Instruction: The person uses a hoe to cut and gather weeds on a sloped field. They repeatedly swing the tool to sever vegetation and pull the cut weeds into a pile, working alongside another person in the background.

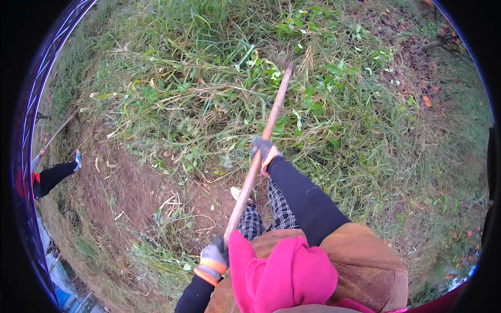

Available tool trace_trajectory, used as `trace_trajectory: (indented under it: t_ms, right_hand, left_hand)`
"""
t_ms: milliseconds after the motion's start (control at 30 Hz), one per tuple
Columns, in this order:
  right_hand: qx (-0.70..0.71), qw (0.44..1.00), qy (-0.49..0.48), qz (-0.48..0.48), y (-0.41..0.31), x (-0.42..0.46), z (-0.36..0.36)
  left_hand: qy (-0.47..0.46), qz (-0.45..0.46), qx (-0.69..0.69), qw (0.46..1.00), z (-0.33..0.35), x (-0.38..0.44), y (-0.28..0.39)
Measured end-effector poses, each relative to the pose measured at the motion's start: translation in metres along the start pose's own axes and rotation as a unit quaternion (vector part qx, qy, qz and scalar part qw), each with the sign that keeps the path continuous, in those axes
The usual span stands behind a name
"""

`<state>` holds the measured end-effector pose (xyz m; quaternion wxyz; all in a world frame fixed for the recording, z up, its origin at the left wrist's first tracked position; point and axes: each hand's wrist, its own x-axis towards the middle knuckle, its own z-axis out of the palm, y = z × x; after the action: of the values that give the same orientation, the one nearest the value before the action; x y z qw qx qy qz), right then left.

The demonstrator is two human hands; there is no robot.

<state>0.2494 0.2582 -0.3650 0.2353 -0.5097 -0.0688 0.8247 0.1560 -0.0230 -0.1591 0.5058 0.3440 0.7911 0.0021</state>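
A long wooden tool handle [250, 182] runs slantwise from my body up into the weeds. My left hand [215, 256], in a grey glove with an orange cuff, is closed around its near end. Farther along the shaft, my right hand [265, 150] grips it in a similar glove. The tool's dark head [283, 64] is blurred at the far end, among green leaves and grass, so its exact kind cannot be told. Cut or flattened grass [195, 105] lies in front of me.
At the far left another person [54, 178] in dark trousers holds a long-handled tool [60, 131]. Bare brown soil [117, 172] lies on the left. Blue and whitish sheeting [60, 277] is at the lower left. A branch [432, 45] reaches in at the upper right.
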Motion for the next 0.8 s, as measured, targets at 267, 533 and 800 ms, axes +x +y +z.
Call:
trace_trajectory:
  t_ms: [267, 533, 800]
  right_hand:
    - [-0.045, 0.977, 0.107, 0.181, 0.12, -0.086, -0.064]
    - [0.06, 0.974, 0.075, 0.207, 0.181, -0.044, -0.045]
    - [0.034, 0.975, -0.056, 0.21, 0.122, -0.056, 0.026]
  left_hand:
    - [-0.134, -0.022, 0.064, 0.989, 0.019, -0.08, -0.128]
    - [-0.002, -0.02, 0.18, 0.983, 0.029, -0.078, -0.149]
    - [0.173, -0.056, 0.071, 0.981, 0.083, -0.06, -0.199]
